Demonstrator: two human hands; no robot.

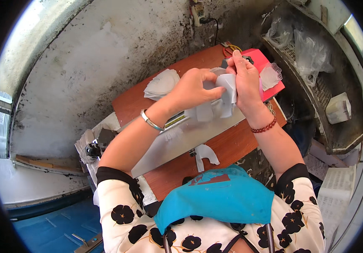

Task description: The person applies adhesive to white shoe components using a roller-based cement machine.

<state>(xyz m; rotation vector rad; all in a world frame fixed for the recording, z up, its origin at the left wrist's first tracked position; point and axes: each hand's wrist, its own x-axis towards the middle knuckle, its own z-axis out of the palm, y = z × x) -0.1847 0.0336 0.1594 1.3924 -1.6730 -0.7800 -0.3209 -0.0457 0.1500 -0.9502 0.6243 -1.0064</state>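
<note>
Above the table's far right side I hold thin, pale white pieces point(227, 90), curled and folded over; cloth or paper, I cannot tell. My right hand point(246, 80) is closed on them, its thumb pointing up and its fingers partly hidden. From the other side, my left hand point(196, 87) has its thumb and forefinger curved onto their left edge. More pale pieces point(204, 112) hang or lie just below, over a metal plate point(181, 137). A stack of rounded white pieces point(162, 85) lies left of my left hand. Nearer me is a curved white cut-out point(206, 155).
A red-brown table point(227, 143) carries the metal plate. On its far right is a red box point(253, 57) with a translucent piece point(270, 76) on it. To the right, a dark shelf point(341, 126) holds plastic bags point(310, 55). A stained wall point(118, 46) stands behind.
</note>
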